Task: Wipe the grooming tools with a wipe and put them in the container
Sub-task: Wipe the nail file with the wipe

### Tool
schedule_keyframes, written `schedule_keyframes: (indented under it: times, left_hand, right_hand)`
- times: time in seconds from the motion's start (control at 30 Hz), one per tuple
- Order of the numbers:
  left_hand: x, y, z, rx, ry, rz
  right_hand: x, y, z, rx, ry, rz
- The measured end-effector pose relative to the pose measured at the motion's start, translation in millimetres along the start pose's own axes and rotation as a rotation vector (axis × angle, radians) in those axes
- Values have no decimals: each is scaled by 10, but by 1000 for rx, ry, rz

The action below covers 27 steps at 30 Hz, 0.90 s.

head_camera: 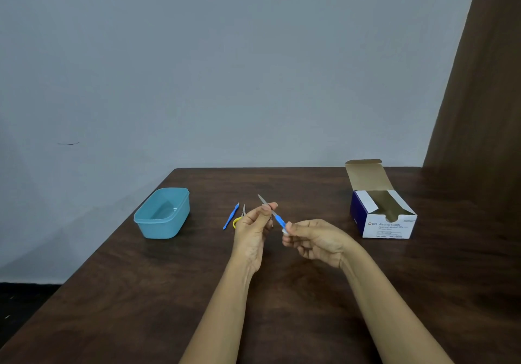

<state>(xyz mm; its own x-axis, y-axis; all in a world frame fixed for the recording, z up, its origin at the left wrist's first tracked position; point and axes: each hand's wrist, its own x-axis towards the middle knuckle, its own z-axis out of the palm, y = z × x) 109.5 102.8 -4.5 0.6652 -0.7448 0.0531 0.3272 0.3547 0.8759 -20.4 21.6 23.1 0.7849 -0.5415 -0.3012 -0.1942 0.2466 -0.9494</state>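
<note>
A wipe (285, 230) is pinched by the right hand (315, 239) around the blue handle of a nail file (272, 212), its blade pinched in the left hand (251, 228): wiping is judged under way. A carry to the container (163, 229), well left of the fingers, is called for next (scissors (242, 217) wait just beyond them). A dark table (282, 307) and grey wall (225, 81) are seen

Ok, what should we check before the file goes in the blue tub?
1. Grip: left hand pinches the nail file: ok.
2. Cleaning: right hand holds the wipe at the blue handle: ok.
3. Whole file wiped clean: cannot tell.
4. The container is open and empty: ok.
5. The blue tool and scissors put away: not ok, both lie on the table.
</note>
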Motion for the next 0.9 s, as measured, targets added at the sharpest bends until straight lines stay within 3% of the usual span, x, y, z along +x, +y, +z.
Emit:
schedule_keyframes:
  times: [0.23, 0.5, 0.9]
  left_hand:
    - [-15, 6, 14, 54, -3, 0]
    - [-35, 40, 25, 43, -4, -19]
    - [-72, 28, 69, 175, -62, 29]
  right_hand:
    - [-17, -14, -11, 82, -37, 104]
    - [8, -1, 22, -16, 37, 34]
    - [12, 11, 33, 99, -9, 59]
